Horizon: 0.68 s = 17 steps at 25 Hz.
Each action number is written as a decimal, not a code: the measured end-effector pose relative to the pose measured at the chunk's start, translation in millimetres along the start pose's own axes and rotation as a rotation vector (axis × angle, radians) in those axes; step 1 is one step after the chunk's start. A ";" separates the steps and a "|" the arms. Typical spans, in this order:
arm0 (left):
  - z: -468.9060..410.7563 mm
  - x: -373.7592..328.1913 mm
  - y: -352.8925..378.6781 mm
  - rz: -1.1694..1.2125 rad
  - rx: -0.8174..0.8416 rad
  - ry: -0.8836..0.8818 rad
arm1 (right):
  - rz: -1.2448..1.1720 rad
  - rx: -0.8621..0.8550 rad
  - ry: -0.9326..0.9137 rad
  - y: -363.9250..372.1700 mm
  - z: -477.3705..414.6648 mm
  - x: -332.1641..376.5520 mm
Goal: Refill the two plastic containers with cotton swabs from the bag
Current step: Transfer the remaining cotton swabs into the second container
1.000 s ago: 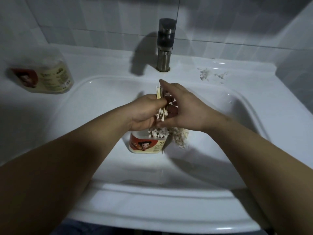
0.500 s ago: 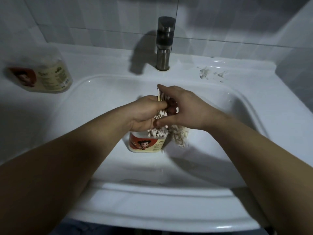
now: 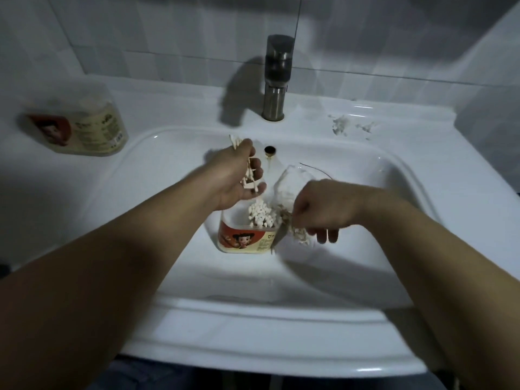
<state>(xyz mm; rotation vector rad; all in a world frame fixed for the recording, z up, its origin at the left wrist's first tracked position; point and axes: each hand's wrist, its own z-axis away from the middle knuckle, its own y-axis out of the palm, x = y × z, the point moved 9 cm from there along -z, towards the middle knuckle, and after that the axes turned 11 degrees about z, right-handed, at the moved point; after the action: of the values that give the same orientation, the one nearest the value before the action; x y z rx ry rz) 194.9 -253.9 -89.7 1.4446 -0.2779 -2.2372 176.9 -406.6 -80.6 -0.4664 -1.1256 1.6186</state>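
Now the left hand (image 3: 236, 178) is curled round a bundle of cotton swabs (image 3: 250, 173), with some ends poking out past the knuckles toward the back of the sink. It hangs just above the open container (image 3: 244, 239). The right hand (image 3: 323, 209) sits lower and to the right, its fingers bent, gripping the clear bag (image 3: 289, 184) near its bottom. The bag leans against the right side of the container, and its loose swabs (image 3: 299, 235) lie bunched under the hand; motion blur hides exactly how the fingers pinch it. The container stands upright in the basin of the white sink (image 3: 374, 175). It has a red and cream label with a cartoon face, and a cluster of standing swabs (image 3: 260, 213) fills its right half, white tips up. Behind the hands a small overflow hole (image 3: 270, 149) shows in the basin's back wall, and above it stands a steel tap (image 3: 277, 77). Well off to the left, on the sink's flat rim, rests the second container (image 3: 84, 128), blurred, with the same label. Some white scraps (image 3: 342, 125) lie on the rim at the right, near the tiled wall (image 3: 140, 32)
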 end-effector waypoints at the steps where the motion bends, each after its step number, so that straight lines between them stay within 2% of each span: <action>1: 0.9 0.4 0.2 0.017 0.011 -0.009 | -0.010 0.088 0.032 16.7 -6.5 -2.9; 4: 3.2 2.1 6.2 0.070 0.059 -0.029 | -0.085 0.100 0.082 39.0 -23.0 -8.5; 9: 0.3 0.9 7.3 0.064 0.061 -0.011 | -0.179 0.071 0.057 54.4 -29.6 3.9; 14: 2.9 7.0 11.6 -0.016 0.099 -0.029 | -0.089 -0.010 0.078 62.3 -34.8 9.7; 17: 4.7 11.9 14.0 -0.083 0.122 -0.039 | -0.019 0.002 0.128 61.7 -38.3 7.0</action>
<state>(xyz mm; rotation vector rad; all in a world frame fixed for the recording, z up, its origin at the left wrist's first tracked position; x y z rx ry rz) 190.3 -272.2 -91.6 1.5013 -0.3797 -2.3531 170.7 -383.5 -149.5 -0.5480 -1.0298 1.5509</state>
